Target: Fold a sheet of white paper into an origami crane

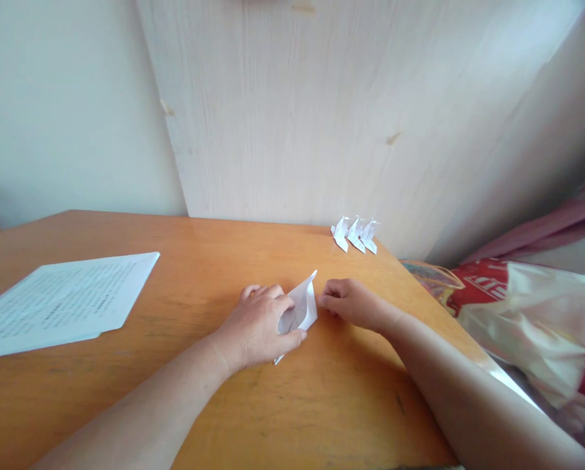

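Observation:
A partly folded sheet of white paper [303, 307] stands near the middle of the table, one thin point sticking up and a small tip showing below. My left hand [266, 323] grips it from the left, thumb at its lower edge and fingers along its upper side. Just right of the paper, apart from it by a small gap, is my right hand [348, 303] with its fingers curled together. Whether anything lies between those fingers is hidden. Three folded paper birds [355, 235] stand in a row at the table's back right.
A stack of printed sheets [72, 297] lies on the wooden table [214, 261] at the left. Behind the table leans a pale wood panel [283, 117]. Past the right edge are plastic bags [532, 326] and a red bag [486, 281].

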{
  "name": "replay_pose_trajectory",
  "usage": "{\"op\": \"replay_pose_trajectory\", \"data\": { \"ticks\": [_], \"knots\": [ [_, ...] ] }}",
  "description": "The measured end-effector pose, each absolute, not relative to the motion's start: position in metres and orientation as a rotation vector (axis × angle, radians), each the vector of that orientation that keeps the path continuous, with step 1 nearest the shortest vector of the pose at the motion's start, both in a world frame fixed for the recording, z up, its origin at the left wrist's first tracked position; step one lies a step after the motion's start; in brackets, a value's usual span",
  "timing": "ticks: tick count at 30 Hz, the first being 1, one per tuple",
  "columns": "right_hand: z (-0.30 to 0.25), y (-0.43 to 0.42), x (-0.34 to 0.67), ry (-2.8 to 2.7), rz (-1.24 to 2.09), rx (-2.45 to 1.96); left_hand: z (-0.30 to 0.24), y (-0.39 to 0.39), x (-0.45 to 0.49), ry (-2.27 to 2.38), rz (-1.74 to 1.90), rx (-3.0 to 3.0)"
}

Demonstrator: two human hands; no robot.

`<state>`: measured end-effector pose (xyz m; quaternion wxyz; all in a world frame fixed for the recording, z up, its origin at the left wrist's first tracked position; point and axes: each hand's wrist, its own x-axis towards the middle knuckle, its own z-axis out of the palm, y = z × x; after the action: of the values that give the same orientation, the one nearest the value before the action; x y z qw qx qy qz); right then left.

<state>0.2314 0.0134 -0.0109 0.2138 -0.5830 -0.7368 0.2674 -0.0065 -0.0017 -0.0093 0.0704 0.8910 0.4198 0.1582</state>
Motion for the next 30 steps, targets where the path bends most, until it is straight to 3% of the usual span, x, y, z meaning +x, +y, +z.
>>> {"op": "replay_pose_trajectory", "data": {
  "ticks": [6, 13, 21, 30],
  "knots": [
    [-0.022, 0.029, 0.239, -1.788, 0.566, -1.459, -0.002, 0.003, -0.016, 1.111, 0.396, 2.701],
    [-0.026, 0.033, 0.240, -1.983, 0.268, -1.125, 0.002, 0.004, -0.018, 1.056, 0.350, 2.713],
    [-0.041, 0.039, 0.237, -1.921, 0.389, -1.238, 0.002, 0.002, -0.020, 1.056, 0.302, 2.727],
    [-0.011, 0.022, 0.235, -2.077, 0.541, -1.406, 0.012, 0.005, -0.026, 1.061, 0.278, 2.682]
  ]
}}
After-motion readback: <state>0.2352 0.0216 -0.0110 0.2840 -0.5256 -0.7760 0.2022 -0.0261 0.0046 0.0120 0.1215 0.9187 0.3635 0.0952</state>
